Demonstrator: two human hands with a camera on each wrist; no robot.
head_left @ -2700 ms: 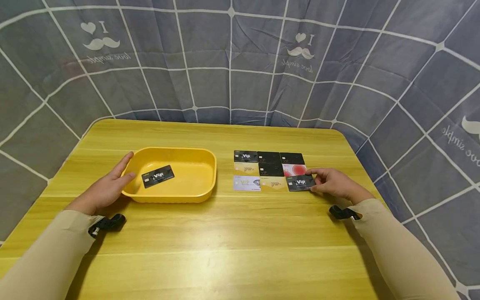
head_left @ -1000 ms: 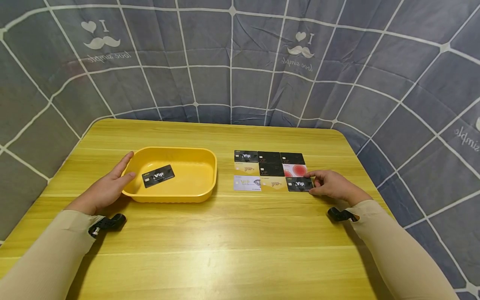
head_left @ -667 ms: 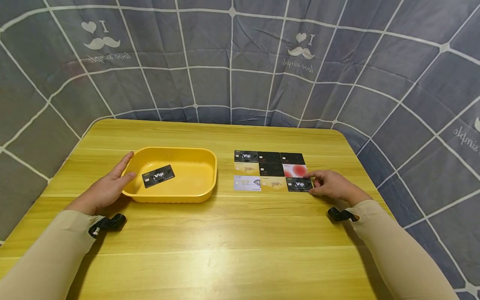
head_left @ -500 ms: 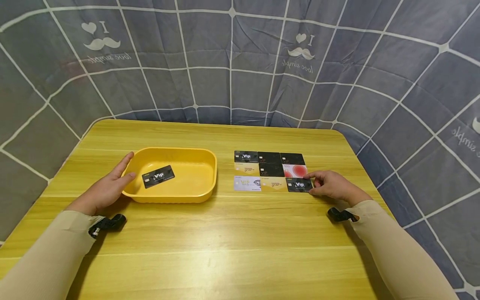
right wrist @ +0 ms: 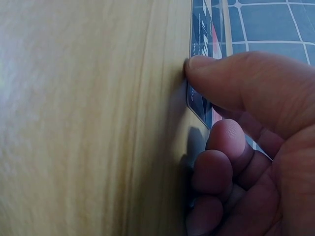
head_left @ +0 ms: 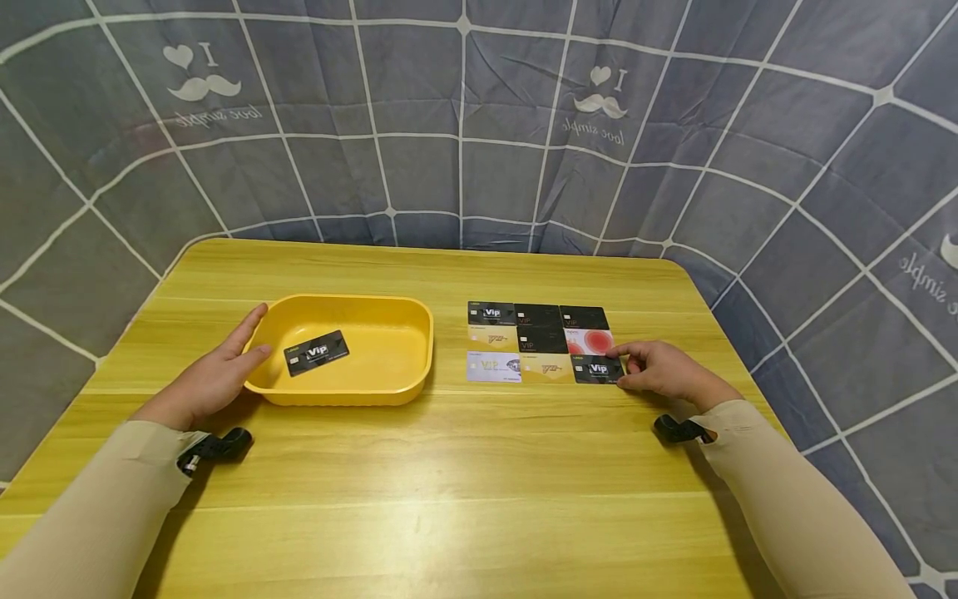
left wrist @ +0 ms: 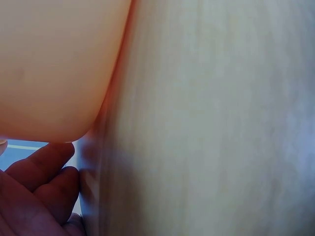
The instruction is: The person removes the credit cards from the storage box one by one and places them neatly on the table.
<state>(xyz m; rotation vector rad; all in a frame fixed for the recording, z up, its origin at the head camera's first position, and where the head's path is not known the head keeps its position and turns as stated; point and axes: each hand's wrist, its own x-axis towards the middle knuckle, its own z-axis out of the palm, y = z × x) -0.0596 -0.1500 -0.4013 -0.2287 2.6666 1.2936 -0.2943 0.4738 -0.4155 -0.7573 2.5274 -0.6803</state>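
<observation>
At the right of the head view, my right hand (head_left: 662, 370) pinches the right end of a black VIP card (head_left: 591, 368) between thumb and forefinger. The card lies flat at the lower right corner of a block of cards. In the right wrist view the thumb (right wrist: 231, 78) presses that card's edge, with the other fingers curled below. My left hand (head_left: 205, 378) rests against the left end of a yellow plastic tub (head_left: 389, 391), fingers loosely extended and thumb over the rim. Inside the tub lies another black VIP card (head_left: 317, 353), slightly turned.
Cards sit edge to edge in three rows: black ones such as this card (head_left: 542, 339), gold ones (head_left: 546, 368), a silver one (head_left: 493, 367) and a red-and-white one (head_left: 589, 341). They lie on a wooden table (head_left: 419, 491). A grey checked curtain (head_left: 419, 108) hangs behind.
Since the earliest frame, my right hand has shifted the lower right card slightly left and squared it with its neighbours. Over the last second both hands stay in place.
</observation>
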